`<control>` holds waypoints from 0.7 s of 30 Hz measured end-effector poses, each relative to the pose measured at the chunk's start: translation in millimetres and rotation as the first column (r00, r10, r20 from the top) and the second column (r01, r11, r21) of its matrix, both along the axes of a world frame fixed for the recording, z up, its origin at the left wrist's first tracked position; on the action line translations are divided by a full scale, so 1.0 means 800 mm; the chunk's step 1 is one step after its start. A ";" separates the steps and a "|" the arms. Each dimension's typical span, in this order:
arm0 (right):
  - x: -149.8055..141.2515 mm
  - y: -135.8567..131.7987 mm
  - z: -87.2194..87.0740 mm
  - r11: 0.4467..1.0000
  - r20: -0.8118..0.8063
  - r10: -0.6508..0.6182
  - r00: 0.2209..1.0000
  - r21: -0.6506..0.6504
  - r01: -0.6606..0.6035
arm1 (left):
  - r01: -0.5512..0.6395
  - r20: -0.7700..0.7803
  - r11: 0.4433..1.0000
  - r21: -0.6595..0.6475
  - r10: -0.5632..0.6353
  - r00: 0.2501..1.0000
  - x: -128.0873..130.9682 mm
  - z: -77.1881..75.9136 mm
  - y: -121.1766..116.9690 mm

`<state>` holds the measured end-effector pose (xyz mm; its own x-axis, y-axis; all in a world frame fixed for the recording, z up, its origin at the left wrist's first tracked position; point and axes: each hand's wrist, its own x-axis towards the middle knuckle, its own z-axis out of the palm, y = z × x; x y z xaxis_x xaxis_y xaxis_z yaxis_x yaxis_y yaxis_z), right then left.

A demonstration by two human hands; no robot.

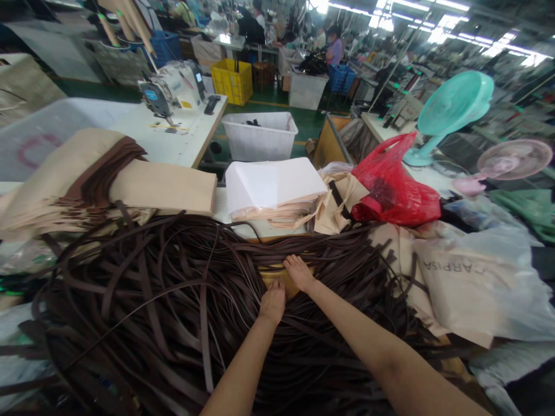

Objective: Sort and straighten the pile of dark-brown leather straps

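Note:
A large tangled heap of dark brown flat strips [173, 289] lies in front of me. In a gap among the strips a mustard-yellow surface [269, 278] shows; I cannot tell what it belongs to. My left hand [274, 301] rests at the near edge of this gap, fingers extended forward with their tips on the yellow surface. Just beyond and to the right, my right hand [299, 274] lies palm down, fingers somewhat apart, reaching the strips at the gap's far side. I see nothing held in either hand, though the undersides of both are hidden.
Behind the heap are stacked beige pieces [165, 188], a pile topped with white sheets [277, 182] and a red plastic bag [394, 185]. A sewing machine [173, 89] stands back left. At right are a turquoise fan [455, 110] and a clear-wrapped beige bag [459, 289]. People work farther back.

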<state>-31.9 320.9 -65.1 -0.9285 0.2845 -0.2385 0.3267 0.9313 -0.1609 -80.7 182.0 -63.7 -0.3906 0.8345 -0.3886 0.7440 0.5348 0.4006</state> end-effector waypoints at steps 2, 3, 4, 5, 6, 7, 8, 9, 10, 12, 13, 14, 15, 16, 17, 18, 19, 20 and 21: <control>0.007 -0.001 0.001 1.000 0.004 0.000 1.000 -0.015 0.000 | -0.027 0.019 0.999 0.020 0.026 0.999 0.001 -0.002 -0.001; 0.011 -0.002 0.002 1.000 0.009 -0.004 1.000 -0.024 0.004 | -0.043 0.033 0.999 0.029 0.042 0.999 0.002 -0.003 -0.001; 0.014 -0.003 0.003 0.999 0.014 -0.010 1.000 -0.033 0.010 | -0.064 0.047 0.997 0.036 0.062 0.997 0.003 -0.003 -0.001; 0.017 -0.003 0.003 0.999 0.019 -0.017 1.000 -0.044 0.018 | -0.090 0.063 0.995 0.039 0.087 0.994 0.004 -0.003 0.000; 0.021 -0.003 0.004 0.998 0.022 -0.024 0.999 -0.058 0.025 | -0.121 0.079 0.992 0.038 0.117 0.990 0.004 -0.003 0.001; 0.023 -0.003 0.005 0.997 0.024 -0.031 0.999 -0.073 0.033 | -0.155 0.095 0.987 0.032 0.151 0.984 0.004 -0.002 0.003; 0.026 -0.002 0.005 0.995 0.023 -0.040 0.999 -0.089 0.042 | -0.191 0.112 0.981 0.021 0.188 0.976 0.004 -0.002 0.005; 0.029 -0.001 0.006 0.993 0.019 -0.053 0.998 -0.105 0.055 | -0.227 0.129 0.974 0.008 0.224 0.966 0.002 -0.002 0.007; 0.031 0.000 0.007 0.990 0.015 -0.068 0.998 -0.120 0.070 | -0.262 0.148 0.965 -0.006 0.260 0.954 0.000 -0.003 0.010; 0.036 -0.002 0.008 0.984 0.001 -0.102 0.995 -0.145 0.101 | -0.326 0.189 0.945 -0.029 0.326 0.926 -0.005 -0.006 0.014; 0.038 -0.004 0.010 0.982 -0.008 -0.115 0.993 -0.155 0.112 | -0.356 0.212 0.934 -0.035 0.355 0.911 -0.008 -0.008 0.016; 0.042 -0.009 0.011 0.979 -0.019 -0.120 0.993 -0.166 0.115 | -0.384 0.239 0.923 -0.037 0.381 0.893 -0.010 -0.010 0.018; 0.045 -0.015 0.013 0.978 -0.031 -0.115 0.993 -0.177 0.107 | -0.413 0.266 0.910 -0.035 0.406 0.874 -0.013 -0.014 0.019; 0.049 -0.023 0.015 0.978 -0.042 -0.100 0.994 -0.190 0.091 | -0.442 0.295 0.897 -0.031 0.430 0.853 -0.014 -0.017 0.020; 0.052 -0.030 0.017 0.977 -0.050 -0.078 0.996 -0.204 0.066 | -0.471 0.324 0.882 -0.027 0.453 0.830 -0.015 -0.021 0.021; 0.055 -0.036 0.019 0.975 -0.055 -0.048 0.997 -0.220 0.035 | -0.498 0.355 0.867 -0.024 0.473 0.806 -0.016 -0.026 0.022; 0.057 -0.040 0.020 0.972 -0.056 -0.020 0.998 -0.236 0.006 | -0.524 0.387 0.851 -0.021 0.491 0.781 -0.015 -0.031 0.022; 0.057 -0.041 0.022 0.969 -0.055 -0.001 0.999 -0.246 -0.012 | -0.548 0.417 0.836 -0.019 0.505 0.756 -0.014 -0.036 0.022; 0.055 -0.038 0.023 0.969 -0.052 -0.001 0.999 -0.246 -0.012 | -0.568 0.444 0.823 -0.014 0.514 0.733 -0.013 -0.042 0.022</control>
